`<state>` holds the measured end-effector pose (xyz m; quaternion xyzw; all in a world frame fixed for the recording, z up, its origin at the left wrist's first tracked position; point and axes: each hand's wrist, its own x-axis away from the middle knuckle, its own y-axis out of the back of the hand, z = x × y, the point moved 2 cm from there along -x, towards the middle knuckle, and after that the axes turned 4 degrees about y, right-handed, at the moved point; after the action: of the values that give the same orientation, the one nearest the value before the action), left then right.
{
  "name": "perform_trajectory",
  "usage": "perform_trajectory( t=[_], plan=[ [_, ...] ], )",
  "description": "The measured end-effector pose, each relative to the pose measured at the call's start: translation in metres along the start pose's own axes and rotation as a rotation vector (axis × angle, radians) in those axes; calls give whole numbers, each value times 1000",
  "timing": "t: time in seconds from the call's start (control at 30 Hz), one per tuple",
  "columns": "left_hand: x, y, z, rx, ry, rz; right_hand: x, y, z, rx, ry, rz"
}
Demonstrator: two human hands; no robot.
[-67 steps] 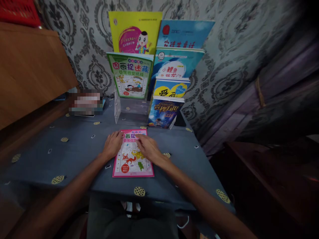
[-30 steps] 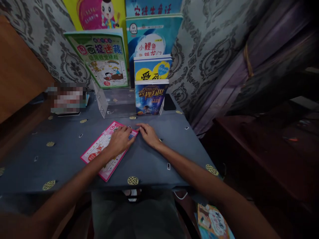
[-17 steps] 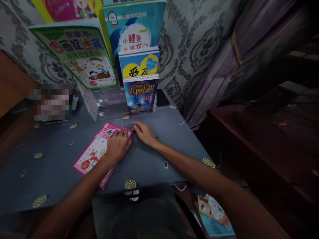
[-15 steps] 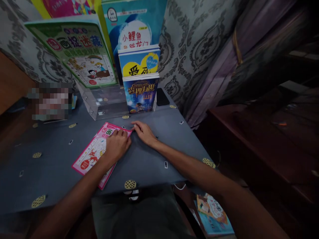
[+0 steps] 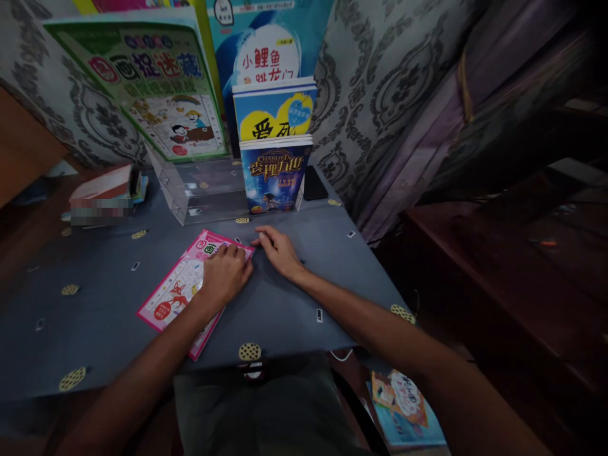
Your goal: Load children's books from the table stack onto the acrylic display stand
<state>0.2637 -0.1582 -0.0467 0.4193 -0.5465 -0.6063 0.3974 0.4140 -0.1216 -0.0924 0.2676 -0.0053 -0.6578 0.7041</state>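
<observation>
A pink book (image 5: 183, 285) lies slanted on the dark table near its front edge. My left hand (image 5: 225, 272) rests on the book's upper right part, fingers curled down over the cover. Just right of the book's top corner, my right hand (image 5: 279, 250) lies on the cloth with its fingers bent together; what its fingertips hold, if anything, is too small to tell. Behind both hands stands a clear stepped rack (image 5: 209, 212) with a dark blue book (image 5: 275, 177), a yellow-and-blue book (image 5: 275, 114) and a green book (image 5: 171, 95).
A black phone (image 5: 314, 183) lies right of the rack. A pile of books (image 5: 102, 187) is at the table's back left. Right of the table (image 5: 109, 342) is a dark red surface (image 5: 475, 253). More books (image 5: 408, 411) lie below the front edge.
The view has shifted slightly, so the rack and its books appear a little higher. Both hands have kept nearly the same place beside and on the pink book.
</observation>
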Motion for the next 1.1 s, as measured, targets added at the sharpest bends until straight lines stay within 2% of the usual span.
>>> perform_trajectory(
  t=[0.1, 0.3, 0.4, 0.5, 0.6, 0.7, 0.87, 1.1],
  plan=[
    [1, 0, -1, -22, -7, 1, 2, 2, 6, 144, 97, -11],
    [3, 2, 2, -54, -57, 4, 4, -2, 14, 506, 215, 182],
    [8, 0, 20, 28, -183, 0, 9, -4, 24, 664, 248, 210],
    [21, -7, 55, 169, -240, -59, 19, -9, 36, 795, 268, 239],
    [38, -23, 91, 272, -218, -119, 22, -16, 42, 826, 300, 308],
    [50, -41, 111, 338, -203, -175, 13, -24, 38, 808, 350, 381],
    [48, -55, 115, 331, -124, -259, -17, -37, 27, 783, 411, 405],
    [25, -53, 126, 367, -126, -179, -29, -49, 23, 814, 409, 381]
  ],
)
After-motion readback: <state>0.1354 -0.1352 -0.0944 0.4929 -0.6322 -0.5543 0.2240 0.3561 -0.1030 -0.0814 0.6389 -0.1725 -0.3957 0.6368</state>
